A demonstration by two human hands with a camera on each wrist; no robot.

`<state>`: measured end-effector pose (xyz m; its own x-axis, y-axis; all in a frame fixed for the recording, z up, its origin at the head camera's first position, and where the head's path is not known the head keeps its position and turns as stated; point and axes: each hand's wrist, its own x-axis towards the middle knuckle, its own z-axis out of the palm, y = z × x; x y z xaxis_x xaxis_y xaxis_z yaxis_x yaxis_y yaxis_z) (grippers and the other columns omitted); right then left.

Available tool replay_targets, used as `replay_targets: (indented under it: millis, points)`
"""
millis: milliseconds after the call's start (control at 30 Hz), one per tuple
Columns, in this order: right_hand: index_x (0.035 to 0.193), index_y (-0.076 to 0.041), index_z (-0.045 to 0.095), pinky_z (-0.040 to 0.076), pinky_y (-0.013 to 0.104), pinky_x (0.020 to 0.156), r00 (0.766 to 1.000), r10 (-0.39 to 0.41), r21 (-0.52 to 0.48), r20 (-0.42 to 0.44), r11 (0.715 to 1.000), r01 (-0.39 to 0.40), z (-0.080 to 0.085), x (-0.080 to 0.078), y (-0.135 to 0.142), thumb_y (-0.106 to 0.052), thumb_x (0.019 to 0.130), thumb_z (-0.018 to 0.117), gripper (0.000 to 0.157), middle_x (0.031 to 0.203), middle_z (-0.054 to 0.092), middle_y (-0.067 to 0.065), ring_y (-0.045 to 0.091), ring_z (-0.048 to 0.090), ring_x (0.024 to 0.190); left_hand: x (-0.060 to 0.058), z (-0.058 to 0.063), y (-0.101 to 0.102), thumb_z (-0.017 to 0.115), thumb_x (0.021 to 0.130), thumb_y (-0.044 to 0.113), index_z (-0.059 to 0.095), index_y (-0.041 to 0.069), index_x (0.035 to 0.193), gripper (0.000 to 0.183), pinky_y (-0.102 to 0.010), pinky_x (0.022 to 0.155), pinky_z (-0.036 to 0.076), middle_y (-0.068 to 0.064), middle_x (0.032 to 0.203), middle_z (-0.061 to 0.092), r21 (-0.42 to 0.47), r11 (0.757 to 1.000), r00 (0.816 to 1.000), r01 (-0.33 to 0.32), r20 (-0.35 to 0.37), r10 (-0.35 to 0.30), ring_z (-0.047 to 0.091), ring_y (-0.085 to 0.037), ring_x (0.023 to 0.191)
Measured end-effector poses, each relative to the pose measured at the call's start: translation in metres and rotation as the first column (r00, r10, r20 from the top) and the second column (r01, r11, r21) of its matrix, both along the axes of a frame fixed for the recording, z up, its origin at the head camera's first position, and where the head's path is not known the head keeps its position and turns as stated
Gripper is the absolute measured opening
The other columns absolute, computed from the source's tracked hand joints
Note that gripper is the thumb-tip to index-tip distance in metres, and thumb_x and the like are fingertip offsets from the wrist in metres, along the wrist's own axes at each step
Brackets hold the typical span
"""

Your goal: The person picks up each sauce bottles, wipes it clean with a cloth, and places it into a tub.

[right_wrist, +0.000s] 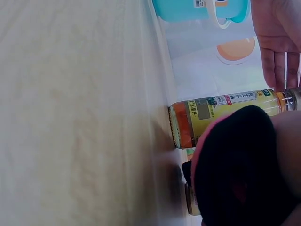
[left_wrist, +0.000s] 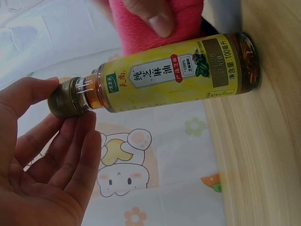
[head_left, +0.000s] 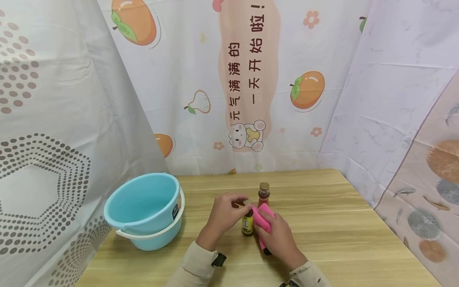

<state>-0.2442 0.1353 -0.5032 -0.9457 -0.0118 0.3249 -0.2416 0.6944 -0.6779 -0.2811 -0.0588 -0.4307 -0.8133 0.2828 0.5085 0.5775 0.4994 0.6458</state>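
The left hand [head_left: 226, 211] pinches the cap [left_wrist: 66, 98] of the small bottle [head_left: 247, 225], upright on the table [head_left: 322, 223], right of the buckets [head_left: 157, 239]. The right hand [head_left: 279, 239] grips a pink cloth [head_left: 261, 220] at its right; cloth and hand hide the second bottle's [head_left: 263, 193] lower part in the head view.

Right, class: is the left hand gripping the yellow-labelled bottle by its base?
No, the left hand pinches its cap.
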Motion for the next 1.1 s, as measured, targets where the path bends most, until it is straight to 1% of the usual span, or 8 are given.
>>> replay_targets:
  millis: [233, 333, 433, 533, 667, 733, 933, 1100]
  points:
    - [0.140, -0.019, 0.067, 0.043, 0.026, 0.053, 0.998, 0.022, 0.030, 0.061, 0.999, -0.024, -0.0036, -0.0015, 0.0011, -0.028, 0.091, 0.081, 0.051, 0.089, 0.059, 0.007, 0.014, 0.051, 0.070, -0.0015, -0.0006, -0.0011, 0.081, 0.091, 0.026, 0.080, 0.014, 0.109, 0.021, -0.021, 0.075, 0.061, 0.001, 0.101, 0.078, -0.017, 1.000, 1.000, 0.008, -0.004, -0.008, 0.074, -0.011, 0.088]
    - [0.139, -0.019, 0.067, 0.043, 0.027, 0.054, 0.997, 0.023, 0.047, 0.070, 0.999, -0.027, -0.0060, -0.0029, 0.0013, -0.028, 0.091, 0.081, 0.051, 0.091, 0.059, 0.008, 0.014, 0.051, 0.071, -0.0022, -0.0014, -0.0011, 0.081, 0.091, 0.028, 0.080, 0.015, 0.109, 0.022, -0.024, 0.076, 0.062, 0.001, 0.101, 0.077, -0.020, 1.000, 1.000, 0.009, -0.007, -0.009, 0.074, -0.013, 0.089]
    - [0.138, -0.020, 0.068, 0.043, 0.027, 0.056, 0.997, 0.017, 0.058, 0.077, 0.998, -0.021, -0.0072, -0.0035, 0.0014, -0.028, 0.091, 0.081, 0.050, 0.092, 0.060, 0.008, 0.014, 0.051, 0.072, -0.0023, -0.0022, -0.0006, 0.083, 0.090, 0.033, 0.078, 0.015, 0.111, 0.028, -0.030, 0.077, 0.063, -0.002, 0.104, 0.077, -0.013, 1.000, 1.000, -0.001, -0.014, 0.001, 0.073, -0.014, 0.091]
    - [0.137, -0.021, 0.069, 0.043, 0.027, 0.057, 0.997, 0.012, 0.061, 0.080, 0.998, -0.017, -0.0077, -0.0037, 0.0014, -0.029, 0.091, 0.081, 0.049, 0.094, 0.060, 0.008, 0.015, 0.050, 0.073, -0.0024, -0.0031, 0.0003, 0.084, 0.087, 0.039, 0.077, 0.016, 0.111, 0.034, -0.029, 0.074, 0.063, -0.003, 0.103, 0.076, -0.012, 1.000, 0.999, -0.028, -0.030, 0.028, 0.070, -0.010, 0.089]
    - [0.137, -0.021, 0.069, 0.043, 0.027, 0.056, 0.997, 0.013, 0.066, 0.074, 0.998, -0.018, -0.0071, -0.0031, 0.0008, -0.029, 0.090, 0.082, 0.048, 0.093, 0.060, 0.008, 0.015, 0.050, 0.072, -0.0026, -0.0035, 0.0012, 0.086, 0.085, 0.039, 0.075, 0.017, 0.102, 0.029, -0.020, 0.068, 0.059, -0.001, 0.095, 0.073, -0.009, 0.998, 0.998, -0.056, -0.035, 0.055, 0.067, -0.008, 0.081]
    - [0.137, -0.022, 0.069, 0.043, 0.027, 0.056, 0.997, 0.013, 0.064, 0.074, 0.998, -0.018, -0.0064, -0.0027, 0.0004, -0.029, 0.091, 0.082, 0.048, 0.092, 0.060, 0.008, 0.015, 0.050, 0.072, -0.0026, -0.0032, 0.0012, 0.086, 0.085, 0.037, 0.074, 0.017, 0.098, 0.026, -0.018, 0.066, 0.058, 0.000, 0.091, 0.073, -0.005, 0.998, 0.998, -0.059, -0.032, 0.059, 0.067, -0.007, 0.079]
    - [0.139, -0.021, 0.068, 0.044, 0.026, 0.055, 0.999, 0.011, 0.046, 0.030, 0.999, -0.012, -0.0028, -0.0010, -0.0005, -0.028, 0.091, 0.082, 0.050, 0.093, 0.061, 0.008, 0.013, 0.051, 0.071, -0.0028, -0.0025, 0.0009, 0.086, 0.086, 0.035, 0.075, 0.017, 0.097, 0.024, -0.018, 0.066, 0.058, 0.003, 0.089, 0.074, 0.000, 0.998, 0.998, -0.060, -0.019, 0.060, 0.068, -0.006, 0.077]
    - [0.140, -0.025, 0.067, 0.046, 0.025, 0.057, 1.000, -0.002, 0.000, -0.031, 1.000, 0.002, 0.0014, -0.0001, -0.0016, -0.028, 0.090, 0.082, 0.052, 0.100, 0.064, 0.011, 0.012, 0.052, 0.073, -0.0027, -0.0014, 0.0001, 0.086, 0.086, 0.033, 0.077, 0.016, 0.096, 0.022, -0.018, 0.068, 0.059, 0.004, 0.091, 0.075, 0.003, 0.999, 0.998, -0.055, -0.013, 0.055, 0.070, -0.005, 0.080]
